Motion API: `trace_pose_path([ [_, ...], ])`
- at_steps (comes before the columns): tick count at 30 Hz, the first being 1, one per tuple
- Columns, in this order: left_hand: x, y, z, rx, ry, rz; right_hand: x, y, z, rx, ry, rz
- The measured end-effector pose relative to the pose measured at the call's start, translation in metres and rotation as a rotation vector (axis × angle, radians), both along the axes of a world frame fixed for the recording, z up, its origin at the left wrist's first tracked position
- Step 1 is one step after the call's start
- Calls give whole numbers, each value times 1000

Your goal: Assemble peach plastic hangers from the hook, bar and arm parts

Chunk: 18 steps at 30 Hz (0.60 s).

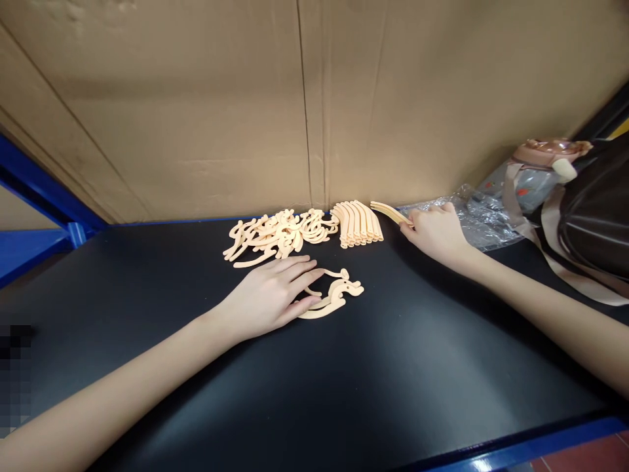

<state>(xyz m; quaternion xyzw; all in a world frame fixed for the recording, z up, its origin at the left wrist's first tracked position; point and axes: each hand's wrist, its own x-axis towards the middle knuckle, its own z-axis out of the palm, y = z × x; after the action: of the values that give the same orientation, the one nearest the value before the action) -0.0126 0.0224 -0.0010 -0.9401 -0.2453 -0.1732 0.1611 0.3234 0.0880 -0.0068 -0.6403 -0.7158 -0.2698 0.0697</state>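
My left hand (270, 292) lies palm down on the black table, its fingers stretched over a few loose curved beige pieces (339, 294) with hooked, rounded ends. Part of these pieces is hidden under the fingers. Farther right and back, my right hand (435, 236) is closed around the near end of some long, slightly curved beige strips (386, 210); how many cannot be made out. Just left of them stands a neat stack of matching curved strips (358, 223), laid side by side. A jumbled pile of hooked beige pieces (280, 233) spreads behind my left hand.
A cardboard wall (221, 118) rises behind the black table (319, 393). Crumpled clear plastic (479, 223), a bottle with a strap (535, 177) and a dark brown bag (594, 210) crowd the right side. Blue metal framing (44, 190) edges the left.
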Motion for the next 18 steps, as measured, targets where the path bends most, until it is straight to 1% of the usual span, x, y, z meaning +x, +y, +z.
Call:
trace_pose_path([
  [7,-1,-2,1,-47,-17,-77,-1,-6,16,42,53,-1],
  [9,-1,-3,2,-65,-18,-115,-3,-7,18,62,114,33],
  [11,0,-5,4,-91,-9,-169,-7,-9,20,78,195,124],
  [13,0,-6,6,-145,9,-227,-13,-14,21,74,236,247],
  [16,-1,-8,9,-233,-2,-256,-27,-25,22,36,168,439],
  [18,-1,-8,9,-198,-61,-224,-36,-34,21,15,72,566],
])
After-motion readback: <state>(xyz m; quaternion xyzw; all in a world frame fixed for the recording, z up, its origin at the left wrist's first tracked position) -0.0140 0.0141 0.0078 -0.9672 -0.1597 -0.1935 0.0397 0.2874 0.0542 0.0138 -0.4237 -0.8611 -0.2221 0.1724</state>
